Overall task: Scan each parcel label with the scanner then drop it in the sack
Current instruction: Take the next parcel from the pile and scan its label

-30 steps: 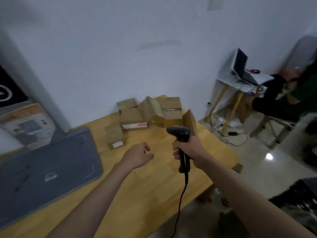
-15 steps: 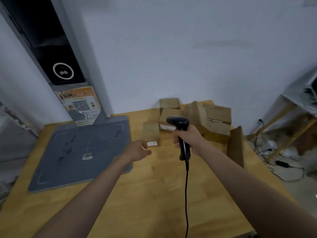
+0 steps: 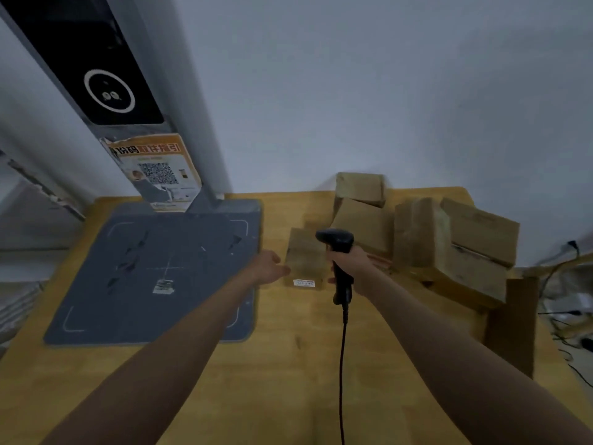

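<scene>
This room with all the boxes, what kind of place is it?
Probably a small parcel-sorting or mailroom spot. A pile of brown cardboard parcels sits on the wooden table, the right hand holds a black corded barcode scanner, and a grey scanning pad lies alongside.

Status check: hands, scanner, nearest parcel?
Right hand grips scanner. Left hand open, reaching nearest parcel, not yet gripping. Nothing blocking; sack not in view.
</scene>
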Demonstrator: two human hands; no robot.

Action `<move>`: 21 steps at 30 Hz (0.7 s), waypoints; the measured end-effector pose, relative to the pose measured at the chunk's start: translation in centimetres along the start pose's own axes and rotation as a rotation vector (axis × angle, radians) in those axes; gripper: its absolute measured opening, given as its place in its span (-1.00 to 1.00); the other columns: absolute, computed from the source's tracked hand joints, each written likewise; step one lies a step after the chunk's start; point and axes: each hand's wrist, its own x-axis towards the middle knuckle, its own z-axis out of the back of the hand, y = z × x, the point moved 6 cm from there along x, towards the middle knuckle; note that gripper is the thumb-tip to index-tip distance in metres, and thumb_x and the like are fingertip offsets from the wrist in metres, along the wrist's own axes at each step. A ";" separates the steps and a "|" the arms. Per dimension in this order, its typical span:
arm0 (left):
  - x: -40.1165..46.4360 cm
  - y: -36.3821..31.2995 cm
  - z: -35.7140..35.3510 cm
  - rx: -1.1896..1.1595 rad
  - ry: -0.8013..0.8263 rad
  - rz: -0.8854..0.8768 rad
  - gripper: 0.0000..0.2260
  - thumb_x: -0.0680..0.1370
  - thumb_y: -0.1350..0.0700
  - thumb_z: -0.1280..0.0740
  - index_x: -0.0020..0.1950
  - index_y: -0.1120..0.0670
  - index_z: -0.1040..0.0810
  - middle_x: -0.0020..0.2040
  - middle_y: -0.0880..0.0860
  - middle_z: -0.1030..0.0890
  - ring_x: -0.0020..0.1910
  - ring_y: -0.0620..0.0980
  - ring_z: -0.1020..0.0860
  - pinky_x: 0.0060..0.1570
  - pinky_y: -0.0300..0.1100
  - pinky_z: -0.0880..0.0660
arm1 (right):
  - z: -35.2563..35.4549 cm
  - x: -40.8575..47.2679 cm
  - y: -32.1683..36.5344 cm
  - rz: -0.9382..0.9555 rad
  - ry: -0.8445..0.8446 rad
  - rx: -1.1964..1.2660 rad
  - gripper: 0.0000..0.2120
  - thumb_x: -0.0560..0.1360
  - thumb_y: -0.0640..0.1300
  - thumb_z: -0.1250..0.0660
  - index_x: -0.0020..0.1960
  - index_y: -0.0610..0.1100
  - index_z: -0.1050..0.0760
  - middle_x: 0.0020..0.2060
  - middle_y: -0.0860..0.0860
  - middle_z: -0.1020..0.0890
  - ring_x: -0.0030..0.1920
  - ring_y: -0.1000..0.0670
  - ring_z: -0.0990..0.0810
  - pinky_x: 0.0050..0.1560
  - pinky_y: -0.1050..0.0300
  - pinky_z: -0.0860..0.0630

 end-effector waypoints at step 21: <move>-1.0 0.6 -4.5 -0.270 -0.225 -0.008 0.17 0.05 -0.38 -0.54 0.53 -0.06 -0.10 0.36 0.08 -0.37 0.35 0.12 -0.39 0.26 0.09 -0.46 | -2.4 1.5 -7.6 0.016 -0.013 0.274 -0.78 0.54 -0.27 -0.41 0.18 -0.23 -0.57 0.03 -0.11 -0.70 0.12 -0.12 -0.69 0.10 0.00 -0.63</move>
